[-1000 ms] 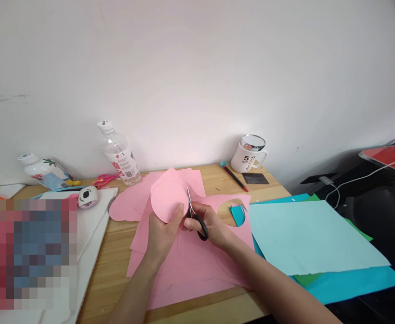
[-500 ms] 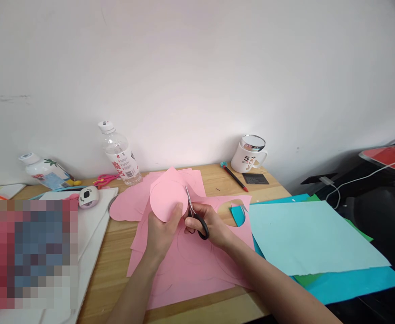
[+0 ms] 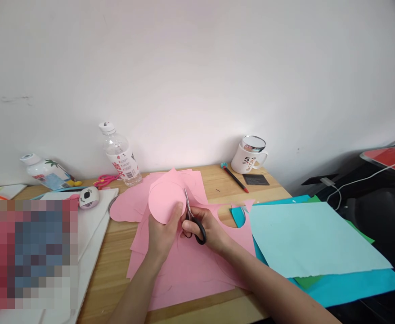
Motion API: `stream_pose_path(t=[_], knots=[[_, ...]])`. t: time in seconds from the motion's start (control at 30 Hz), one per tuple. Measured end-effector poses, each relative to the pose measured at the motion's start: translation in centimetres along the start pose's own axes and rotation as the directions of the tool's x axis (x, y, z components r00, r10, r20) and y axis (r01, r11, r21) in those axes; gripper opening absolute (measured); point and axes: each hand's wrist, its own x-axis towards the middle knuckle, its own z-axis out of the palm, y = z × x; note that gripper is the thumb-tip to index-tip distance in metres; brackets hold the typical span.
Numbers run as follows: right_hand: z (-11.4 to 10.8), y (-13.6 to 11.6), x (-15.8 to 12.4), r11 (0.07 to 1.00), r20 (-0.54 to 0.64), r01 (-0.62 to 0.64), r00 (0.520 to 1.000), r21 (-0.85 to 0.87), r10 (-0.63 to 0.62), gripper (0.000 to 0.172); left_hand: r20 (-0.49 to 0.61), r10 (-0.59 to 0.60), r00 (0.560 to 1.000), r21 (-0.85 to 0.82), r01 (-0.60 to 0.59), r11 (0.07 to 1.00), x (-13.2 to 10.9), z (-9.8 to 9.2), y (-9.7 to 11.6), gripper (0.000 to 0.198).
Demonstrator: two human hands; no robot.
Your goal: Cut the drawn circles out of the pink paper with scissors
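Closed on the lower edge of a pink paper (image 3: 167, 200), my left hand (image 3: 165, 229) has its thumb pressed on the rounded, part-cut front. My right hand (image 3: 207, 227) grips black-handled scissors (image 3: 199, 230), fingers through the loops. Their blades point up and away along the right edge of the round shape, touching the paper. A strip of pink paper curls off to the right of the blades. Under both hands lie stacked pink sheets (image 3: 190, 274) with circles drawn in pencil. One sheet on the right has a round hole cut in it.
At the back stand a clear bottle (image 3: 121, 155) and a white mug (image 3: 249, 155). A pencil (image 3: 235, 177) and a black card (image 3: 256, 179) lie near the mug. Pale blue paper (image 3: 319, 238) overhangs the right edge. Pink scissors (image 3: 105, 181) and a white board (image 3: 92, 243) are on the left.
The scissors have turned slightly more upright and their handles have shifted a little left and nearer me. The round pink paper in my left hand has moved slightly left.
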Motion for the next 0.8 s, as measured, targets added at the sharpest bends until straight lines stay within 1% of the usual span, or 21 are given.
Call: stream_pose_path(t=[0.13,0.5,0.8], knots=[[-0.06,-0.4,0.14,0.998,-0.043,0.048,0.998,-0.029,-0.049,0.037,0.04,0.006,0.999,-0.028,-0.005,1.0,-0.1,-0.01,0.02,0.028],[-0.22,-0.29,0.26,0.996,-0.003,0.087,0.996,-0.031,-0.088,0.038,0.071,0.004,0.998,-0.02,-0.003,1.0,0.18,-0.18,-0.14,0.028],[-0.37,0.04,0.35,0.995,-0.009,0.1,0.995,-0.025,-0.1,0.036,0.079,0.014,0.997,-0.01,-0.014,1.0,0.16,-0.18,-0.07,0.026]])
